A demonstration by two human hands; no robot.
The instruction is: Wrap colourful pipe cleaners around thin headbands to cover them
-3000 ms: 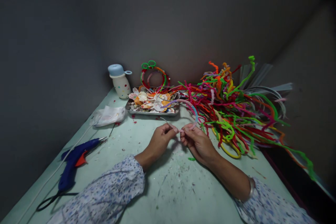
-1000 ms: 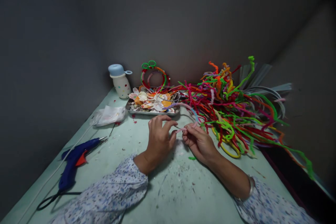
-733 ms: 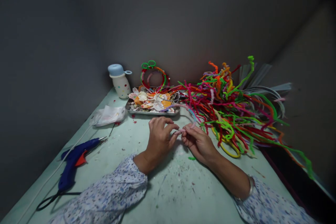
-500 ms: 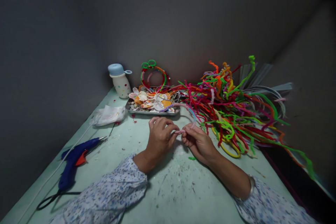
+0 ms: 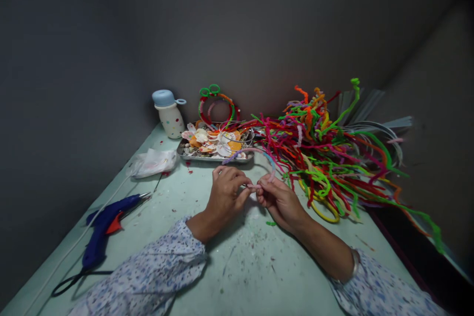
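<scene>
Left grip [image 5: 226,192], thumb and finger pinched together on the pink end of a fuzzy band [image 5: 273,163]; right grip [image 5: 283,203], just beside it, fingers curled in and pinching that same pink stretch. Barely a gap between the two! The rest of the band arches up beyond both grips, through blue and pink to a purple tip hanging at the front of the metal tray [image 5: 207,159]; touching it or not, I can't tell.

Here's the danger: such small holds on soft fuzz, so if the left grip slackens, the pink covering could spring loose or bunch up. And if the right grip rolls, that free arc could swing, its tip catching the shells [image 5: 222,144] beyond the left grip and knocking some out. Right of the right grip, the pipe cleaner pile [image 5: 314,153] sprawls close by; a sideways pull could snag a strand. The glue gun [image 5: 97,237], well left of the left grip on the counter [image 5: 252,276], looks the lesser worry.
</scene>
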